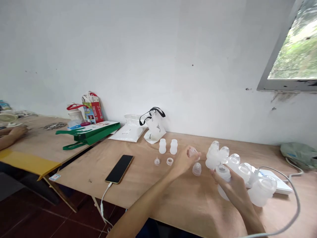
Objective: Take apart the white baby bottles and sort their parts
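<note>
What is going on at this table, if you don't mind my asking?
A person is handling translucent bottles and their parts at a wooden table. The left hand holds a small clear piece, above a clear dome on the table. The right hand grips a bottle. Several dome-topped bottles stand to the right; two topless bottles stand to the left, behind a nipple-like piece and a ring.

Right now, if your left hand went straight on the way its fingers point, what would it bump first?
Probably the capped bottles at the near-left end of the row, just to the right of my left hand. Depth is unclear, so it might pass beside or above them.
</note>
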The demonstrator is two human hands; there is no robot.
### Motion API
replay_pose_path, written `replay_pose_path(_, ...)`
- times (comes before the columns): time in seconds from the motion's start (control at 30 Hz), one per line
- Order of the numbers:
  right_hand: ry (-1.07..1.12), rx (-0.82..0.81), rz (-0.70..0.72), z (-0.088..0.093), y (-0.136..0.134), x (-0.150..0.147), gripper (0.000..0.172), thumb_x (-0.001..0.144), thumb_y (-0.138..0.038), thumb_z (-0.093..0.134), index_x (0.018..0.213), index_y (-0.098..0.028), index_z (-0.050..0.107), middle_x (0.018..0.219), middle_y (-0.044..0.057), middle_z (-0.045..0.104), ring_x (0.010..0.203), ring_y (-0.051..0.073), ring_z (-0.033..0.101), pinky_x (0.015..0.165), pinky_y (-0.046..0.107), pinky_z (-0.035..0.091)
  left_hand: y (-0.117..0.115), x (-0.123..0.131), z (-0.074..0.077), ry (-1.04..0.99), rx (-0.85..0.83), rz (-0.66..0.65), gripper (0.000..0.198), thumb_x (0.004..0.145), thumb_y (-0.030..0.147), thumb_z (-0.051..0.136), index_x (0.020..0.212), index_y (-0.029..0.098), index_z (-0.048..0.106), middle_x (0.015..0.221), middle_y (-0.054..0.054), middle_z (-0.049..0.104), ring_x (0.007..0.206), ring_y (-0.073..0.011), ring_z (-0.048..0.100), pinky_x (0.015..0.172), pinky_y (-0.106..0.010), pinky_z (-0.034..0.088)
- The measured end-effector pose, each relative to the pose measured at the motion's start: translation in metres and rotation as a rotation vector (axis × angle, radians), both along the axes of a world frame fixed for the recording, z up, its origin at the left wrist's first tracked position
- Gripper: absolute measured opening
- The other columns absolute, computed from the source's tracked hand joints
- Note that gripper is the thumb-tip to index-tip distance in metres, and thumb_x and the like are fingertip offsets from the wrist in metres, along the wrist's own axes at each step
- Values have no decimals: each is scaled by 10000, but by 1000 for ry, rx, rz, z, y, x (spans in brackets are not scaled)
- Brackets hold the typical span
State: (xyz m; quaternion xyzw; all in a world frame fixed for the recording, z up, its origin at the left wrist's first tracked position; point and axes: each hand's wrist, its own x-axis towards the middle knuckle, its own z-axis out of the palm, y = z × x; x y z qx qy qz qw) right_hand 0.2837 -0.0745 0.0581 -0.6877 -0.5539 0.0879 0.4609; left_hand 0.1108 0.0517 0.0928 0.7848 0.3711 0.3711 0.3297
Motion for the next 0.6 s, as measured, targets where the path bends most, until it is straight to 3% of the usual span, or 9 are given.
replay_pose_path(0.07,11,8,-16,5,-4,5,361,871,-546,622,688,-241,555,632,-16,609,618,193,574,586,281,450,1,15,-19,287,36,-65,320,977,512,536,1068,227,649,957,-22,703,832,-188,636,690,-268,449)
replay_pose_path(0.17,29,35,-14,12,-10,6,362,869,-541,630,680,-239,563,631,-11,614,616,190,574,585,276,450,1,33,-41,417,24,-95,302,956,456,583,1094,195,648,1074,-90,716,939,-258,669,774,-320,487)
replay_pose_path(0.23,48,43,-7,14,-12,4,363,872,-535,629,673,-239,558,625,-13,602,616,187,566,587,274,448,3,38,-48,455,10,-78,314,951,424,592,1129,170,640,1140,-138,706,1011,-309,670,842,-369,496)
replay_pose_path(0.4,55,20,12,12,-8,-1,374,879,-538,622,678,-238,528,627,-21,578,615,177,540,592,275,425,16,31,-45,503,9,10,356,960,369,587,1244,154,590,1229,-179,674,1183,-351,619,967,-414,470)
replay_pose_path(0.5,37,-21,70,8,-3,-6,398,890,-556,603,676,-239,491,629,-31,549,618,170,517,588,274,412,17,20,-36,478,17,56,473,938,433,639,1291,126,565,1255,-209,654,1214,-374,597,976,-426,460)
replay_pose_path(0.6,14,-32,131,4,3,-14,395,883,-543,606,670,-243,463,632,-40,521,617,165,494,577,271,412,2,4,-28,381,37,81,518,1030,548,437,1358,159,533,1244,-162,660,1159,-318,622,948,-398,467)
